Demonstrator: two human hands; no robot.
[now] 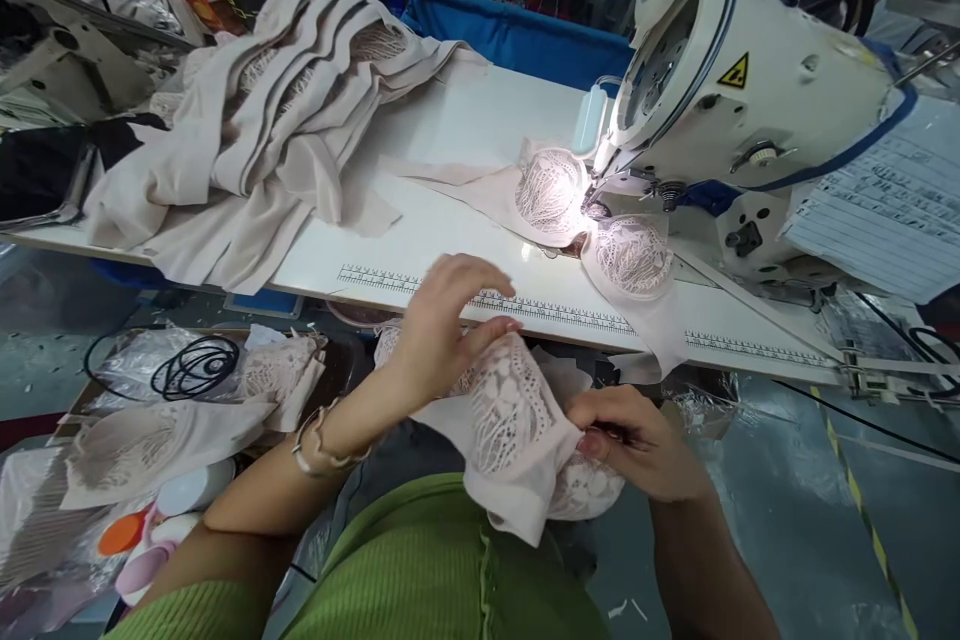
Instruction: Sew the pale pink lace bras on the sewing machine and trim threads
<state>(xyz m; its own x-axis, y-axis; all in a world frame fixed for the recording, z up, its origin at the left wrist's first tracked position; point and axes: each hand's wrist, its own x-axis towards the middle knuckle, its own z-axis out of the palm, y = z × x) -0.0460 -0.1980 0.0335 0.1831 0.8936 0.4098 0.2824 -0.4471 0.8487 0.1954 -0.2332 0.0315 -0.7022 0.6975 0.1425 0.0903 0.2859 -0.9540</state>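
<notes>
A pale pink lace bra [514,410] hangs over my lap, in front of the table edge. My right hand [637,440] pinches its middle between thumb and fingers. Above the bra's left cup, my left hand [450,330] is raised with thumb and fingers apart, its thumb tip near the lace edge. A second lace bra [551,195] lies on the white table [457,135], its centre under the lit needle area of a sewing machine [765,80].
A heap of pale bra pieces [277,110] covers the table's left part. A box [202,360] with lace pieces and black cable stands below left. Handwritten paper [892,190] hangs at right. A blue bin [517,30] is behind the table.
</notes>
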